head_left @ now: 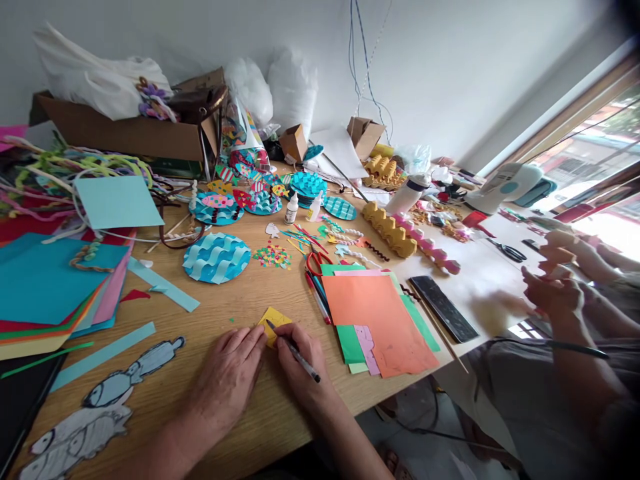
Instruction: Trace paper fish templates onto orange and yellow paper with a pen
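Left hand (235,363) lies flat with its fingers together, the tips steadying a yellow card (276,313); right hand (306,353) pinches a pen (303,361), its point on that card, which sits on the bench (270,287) just ahead of both. Marking looks under way and unfinished: the card is a plain angular piece, not cut to any outline, and any lines on it are too small to read. To the left of the hands, paper fish (107,390) lie already drawn and cut out. To their right, an orange sheet (377,317) covers green paper (346,343), with scissors (315,253) just beyond, unheld. Farther ahead and left, a blue disc (217,258) has its wavy strips but bears no fish; paper bits (273,255) are heaped beside it. Past these, near two white bottles (291,210), fish-trimmed discs (217,212) seem closest to complete.
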`<state>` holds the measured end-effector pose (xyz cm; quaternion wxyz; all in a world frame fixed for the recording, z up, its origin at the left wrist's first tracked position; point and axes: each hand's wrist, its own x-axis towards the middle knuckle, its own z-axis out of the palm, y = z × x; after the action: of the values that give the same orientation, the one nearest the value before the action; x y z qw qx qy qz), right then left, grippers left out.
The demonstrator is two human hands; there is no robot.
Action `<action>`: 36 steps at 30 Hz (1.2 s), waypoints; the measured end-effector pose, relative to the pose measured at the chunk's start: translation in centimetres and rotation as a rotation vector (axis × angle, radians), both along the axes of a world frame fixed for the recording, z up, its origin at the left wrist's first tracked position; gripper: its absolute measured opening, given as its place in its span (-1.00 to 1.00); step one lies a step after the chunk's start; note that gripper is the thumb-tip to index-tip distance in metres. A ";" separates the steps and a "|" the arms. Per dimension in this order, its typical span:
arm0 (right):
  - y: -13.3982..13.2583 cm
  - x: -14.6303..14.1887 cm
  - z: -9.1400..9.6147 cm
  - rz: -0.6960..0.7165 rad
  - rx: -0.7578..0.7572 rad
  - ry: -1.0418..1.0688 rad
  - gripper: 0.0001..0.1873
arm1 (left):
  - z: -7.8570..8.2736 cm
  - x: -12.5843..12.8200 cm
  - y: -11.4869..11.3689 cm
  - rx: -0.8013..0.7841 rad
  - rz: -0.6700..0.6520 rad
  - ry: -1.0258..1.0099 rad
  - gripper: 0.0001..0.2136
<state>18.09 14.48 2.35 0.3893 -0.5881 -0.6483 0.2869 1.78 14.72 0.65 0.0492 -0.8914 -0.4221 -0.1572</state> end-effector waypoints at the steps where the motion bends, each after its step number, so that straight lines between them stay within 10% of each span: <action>1: 0.0 0.0 0.1 0.001 -0.001 0.000 -0.84 | 0.0 0.0 0.0 0.000 0.000 0.002 -0.67; 36: 0.1 -0.1 -0.2 -0.020 0.001 0.015 -0.83 | 0.0 0.1 0.1 -0.013 0.022 -0.007 -0.63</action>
<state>18.02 14.61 2.16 0.3974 -0.5920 -0.6396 0.2871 1.87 14.79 0.64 0.0436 -0.8865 -0.4332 -0.1568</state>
